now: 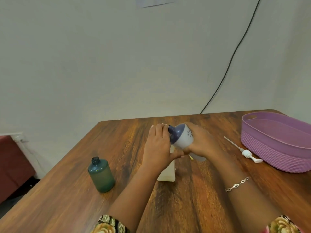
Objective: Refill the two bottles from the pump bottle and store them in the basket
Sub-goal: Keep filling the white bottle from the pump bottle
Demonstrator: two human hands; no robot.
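Wooden table [67, 202] beneath you: your right hand [202, 142] grips the tilted pump bottle [183, 137], its neck by your left hand [158, 146], which clasps the white bottle [167, 174]. The uncapped green bottle [101, 176] stands at 8 o'clock. The pump head [247, 153] and basket [276, 148] lie at 3 o'clock, near the table's edge.

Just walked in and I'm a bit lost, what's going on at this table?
A person is tipping the pump bottle with the right hand, its open neck aimed at a white bottle that the left hand grips near the top. The pump head lies loose on the table beside the purple basket. A green bottle stands uncapped off to the left. No bottle shows in the basket yet.
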